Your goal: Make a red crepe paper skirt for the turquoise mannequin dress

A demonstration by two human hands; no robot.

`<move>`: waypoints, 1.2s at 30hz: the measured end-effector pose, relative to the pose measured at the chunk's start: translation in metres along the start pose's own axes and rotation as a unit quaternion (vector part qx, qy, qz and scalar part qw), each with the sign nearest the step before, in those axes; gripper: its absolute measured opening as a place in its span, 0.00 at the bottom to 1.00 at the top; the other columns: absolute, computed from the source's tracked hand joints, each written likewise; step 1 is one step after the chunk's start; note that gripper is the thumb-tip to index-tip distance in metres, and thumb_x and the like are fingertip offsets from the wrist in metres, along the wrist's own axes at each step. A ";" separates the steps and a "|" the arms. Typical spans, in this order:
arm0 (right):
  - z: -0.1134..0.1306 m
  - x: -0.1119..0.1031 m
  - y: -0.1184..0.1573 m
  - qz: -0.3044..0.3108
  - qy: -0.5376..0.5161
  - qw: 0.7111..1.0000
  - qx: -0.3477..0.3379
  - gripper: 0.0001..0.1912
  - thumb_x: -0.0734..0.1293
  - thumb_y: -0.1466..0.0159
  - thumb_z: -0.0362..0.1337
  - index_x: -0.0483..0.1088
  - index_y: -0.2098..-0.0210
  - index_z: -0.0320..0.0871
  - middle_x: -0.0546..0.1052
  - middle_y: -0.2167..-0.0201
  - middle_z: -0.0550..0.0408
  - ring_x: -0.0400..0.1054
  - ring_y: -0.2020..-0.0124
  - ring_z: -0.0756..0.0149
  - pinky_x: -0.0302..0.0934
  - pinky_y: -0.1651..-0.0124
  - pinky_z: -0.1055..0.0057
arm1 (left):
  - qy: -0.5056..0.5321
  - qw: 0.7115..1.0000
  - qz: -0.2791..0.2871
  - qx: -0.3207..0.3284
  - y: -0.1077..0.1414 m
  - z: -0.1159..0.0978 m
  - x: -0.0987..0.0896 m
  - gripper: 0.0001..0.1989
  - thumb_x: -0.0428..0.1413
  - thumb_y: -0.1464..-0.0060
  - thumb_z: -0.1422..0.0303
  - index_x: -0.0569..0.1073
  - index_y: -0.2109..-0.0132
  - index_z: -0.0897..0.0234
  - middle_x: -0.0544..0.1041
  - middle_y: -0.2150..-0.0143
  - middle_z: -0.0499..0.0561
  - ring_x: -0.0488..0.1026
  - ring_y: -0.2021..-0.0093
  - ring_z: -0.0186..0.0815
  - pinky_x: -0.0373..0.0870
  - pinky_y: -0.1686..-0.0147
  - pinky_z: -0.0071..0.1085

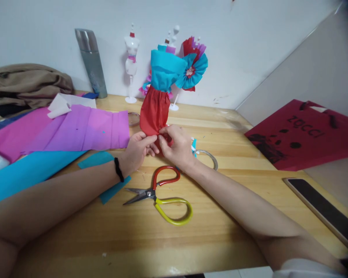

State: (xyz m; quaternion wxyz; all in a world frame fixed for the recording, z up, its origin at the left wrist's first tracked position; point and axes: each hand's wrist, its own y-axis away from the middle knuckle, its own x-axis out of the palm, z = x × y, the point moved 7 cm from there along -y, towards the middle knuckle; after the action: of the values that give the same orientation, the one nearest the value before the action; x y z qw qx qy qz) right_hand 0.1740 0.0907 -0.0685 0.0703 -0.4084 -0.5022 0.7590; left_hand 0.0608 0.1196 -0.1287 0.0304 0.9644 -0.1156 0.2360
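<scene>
A small doll dress of crepe paper stands at the middle of the table, with a turquoise top (165, 69) and a red skirt (154, 108). My left hand (142, 148), a black band on its wrist, pinches the lower edge of the red skirt. My right hand (176, 144) pinches the same gathered red paper just beside it, the fingertips of both hands almost meeting. A turquoise paper flower (195, 71) with a pale centre sits right of the top. Below my hands lie scissors (149, 194), blades apart, with one red and one yellow handle.
Purple crepe paper (84, 129) and turquoise paper (40, 170) cover the left side. A grey bottle (92, 65) and a white mini mannequin (131, 54) stand by the wall. A tape roll (211, 157), a red bag (307, 135) and a phone (321, 208) are on the right.
</scene>
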 end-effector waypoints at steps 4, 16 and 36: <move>0.005 -0.004 0.000 -0.008 -0.023 1.000 -0.019 0.10 0.62 0.31 0.33 0.75 0.64 0.42 0.75 0.72 0.52 0.68 0.70 0.63 0.59 0.65 0.65 | 0.015 0.999 -0.027 0.010 0.000 -0.001 -0.004 0.10 0.65 0.55 0.67 0.72 0.72 0.68 0.73 0.82 0.47 0.71 0.82 0.29 0.60 0.83 0.23; -0.009 -0.004 0.004 -0.016 -0.179 0.980 0.084 0.13 0.61 0.31 0.33 0.78 0.63 0.42 0.71 0.76 0.56 0.67 0.73 0.65 0.63 0.68 0.66 | -0.010 0.999 -0.022 0.022 0.003 -0.002 -0.003 0.10 0.65 0.53 0.67 0.73 0.75 0.67 0.72 0.84 0.48 0.66 0.84 0.26 0.55 0.84 0.23; 0.013 0.003 0.013 0.062 0.142 0.963 -0.222 0.16 0.60 0.30 0.38 0.79 0.55 0.42 0.69 0.77 0.54 0.61 0.72 0.64 0.49 0.67 0.63 | 0.044 0.999 0.007 -0.007 0.005 -0.005 0.009 0.12 0.64 0.50 0.67 0.71 0.74 0.66 0.70 0.80 0.46 0.67 0.80 0.27 0.58 0.82 0.24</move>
State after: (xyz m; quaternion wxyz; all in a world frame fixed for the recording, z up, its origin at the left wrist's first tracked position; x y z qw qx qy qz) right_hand 0.1667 0.0770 -0.0786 0.0012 -0.5478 -0.6169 0.5651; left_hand 0.0653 0.1135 -0.1204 0.0407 0.9520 -0.1224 0.2778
